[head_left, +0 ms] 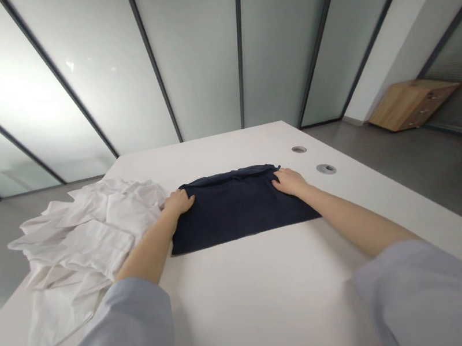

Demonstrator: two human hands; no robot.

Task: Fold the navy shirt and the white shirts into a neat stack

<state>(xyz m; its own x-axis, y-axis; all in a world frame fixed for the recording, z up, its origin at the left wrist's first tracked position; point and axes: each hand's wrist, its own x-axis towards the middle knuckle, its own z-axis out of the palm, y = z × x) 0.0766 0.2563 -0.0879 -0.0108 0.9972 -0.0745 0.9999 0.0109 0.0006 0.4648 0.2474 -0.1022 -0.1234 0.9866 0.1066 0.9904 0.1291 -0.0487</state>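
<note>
Your left hand [179,202] and right hand [290,181] rest on the far corners of the dark navy rectangular cloth [237,210], lying between and nearer you on the smooth white table [258,291], thumbs apart from fingers; whether they pinch it, you cannot tell.

Two hands [179,201], one navy cloth [239,208], one white fabric heap [103,223], one table [254,292], two grommets [323,169], one wooden cabinet [406,104]
</note>
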